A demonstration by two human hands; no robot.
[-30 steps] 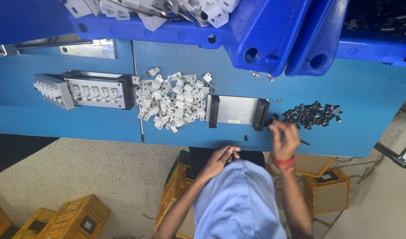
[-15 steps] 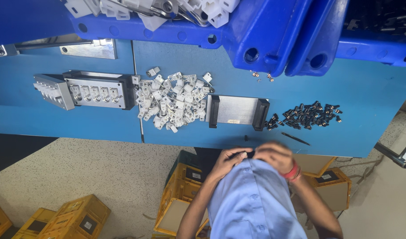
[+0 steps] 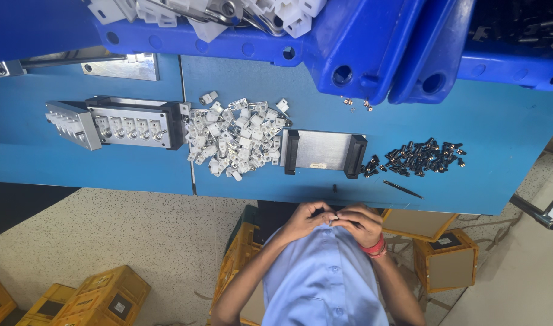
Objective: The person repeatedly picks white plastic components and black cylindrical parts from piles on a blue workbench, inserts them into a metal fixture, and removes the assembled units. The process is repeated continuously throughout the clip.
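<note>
My left hand (image 3: 305, 218) and my right hand (image 3: 362, 222) meet fingertip to fingertip just below the blue table's (image 3: 252, 181) front edge, above my light blue shirt (image 3: 324, 278). Both are curled and pinch something tiny between them; only a small glint shows, so its kind is unclear. A red band circles my right wrist. On the table lie a heap of small white parts (image 3: 234, 137), a flat metal fixture with black ends (image 3: 323, 151), a pile of small black pieces (image 3: 416, 157) and a thin black tool (image 3: 403, 189).
A long metal block fixture (image 3: 116, 124) sits at the left of the table. Blue bins (image 3: 349, 42) with white parts stand along the far side. Yellow crates (image 3: 107, 293) and brown boxes (image 3: 448, 259) are on the speckled floor.
My right hand has left the black pieces at the right and come back to my chest. My left hand, open a second ago, has closed against it.
</note>
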